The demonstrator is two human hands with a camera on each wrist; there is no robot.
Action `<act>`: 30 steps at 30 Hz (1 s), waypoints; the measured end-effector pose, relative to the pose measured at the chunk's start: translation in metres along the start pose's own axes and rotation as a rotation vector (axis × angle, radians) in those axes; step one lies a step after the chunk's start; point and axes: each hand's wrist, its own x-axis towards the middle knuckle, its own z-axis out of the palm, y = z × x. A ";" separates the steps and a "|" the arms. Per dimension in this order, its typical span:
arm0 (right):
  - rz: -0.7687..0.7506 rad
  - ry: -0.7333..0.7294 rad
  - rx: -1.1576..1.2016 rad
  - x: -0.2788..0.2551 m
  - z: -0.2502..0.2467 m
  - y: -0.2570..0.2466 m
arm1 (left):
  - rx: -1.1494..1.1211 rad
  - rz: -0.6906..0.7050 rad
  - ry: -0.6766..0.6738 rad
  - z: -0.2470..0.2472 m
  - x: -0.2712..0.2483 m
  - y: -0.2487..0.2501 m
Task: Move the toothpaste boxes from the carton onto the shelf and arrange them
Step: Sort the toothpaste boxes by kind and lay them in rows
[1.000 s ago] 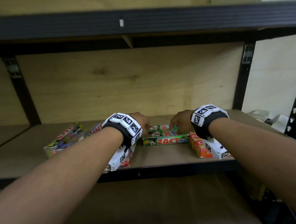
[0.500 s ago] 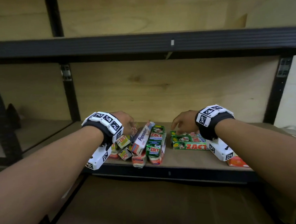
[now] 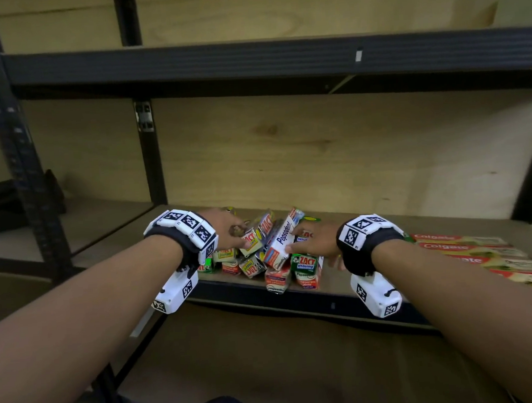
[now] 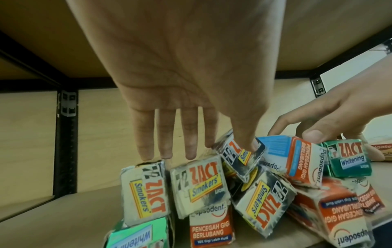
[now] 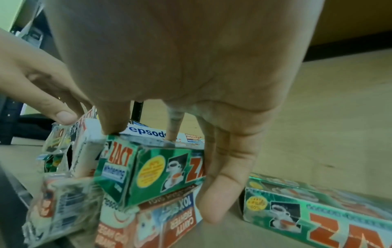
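A jumbled pile of small toothpaste boxes (image 3: 256, 258) lies near the front of the wooden shelf (image 3: 449, 223). My left hand (image 3: 229, 232) is over its left side. Its straight fingertips (image 4: 165, 156) touch the tops of two Zact Smokers boxes (image 4: 199, 182), and the thumb presses a tilted one (image 4: 239, 154). My right hand (image 3: 311, 239) pinches the slanted white Pepsodent box (image 3: 281, 241) between thumb and index finger. Its other fingers hang beside a green Zact Whitening box (image 5: 148, 169). No carton is in view.
Long red Colgate boxes (image 3: 469, 250) lie flat in a row on the shelf to the right. Green Zact boxes (image 5: 318, 214) lie just right of the pile. A black upright (image 3: 152, 165) stands behind on the left, and a dark beam (image 3: 248, 61) crosses overhead.
My right hand left the stacked green Zact boxes and moved left to the pile, where it now pinches the Pepsodent box. The left hand stays on the pile's left side.
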 end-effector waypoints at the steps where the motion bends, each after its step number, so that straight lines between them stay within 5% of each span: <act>1: 0.008 0.008 0.045 0.001 0.001 0.001 | 0.012 -0.001 0.000 0.000 0.001 0.001; 11: 0.108 -0.077 0.460 -0.016 0.006 0.022 | -0.009 0.018 0.039 0.002 0.008 0.020; 20: 0.081 -0.003 0.290 -0.047 0.003 0.077 | -0.006 0.130 0.029 -0.018 0.013 0.054; 30: 0.031 0.047 0.363 -0.067 -0.007 0.123 | 0.073 0.286 0.036 -0.010 0.035 0.127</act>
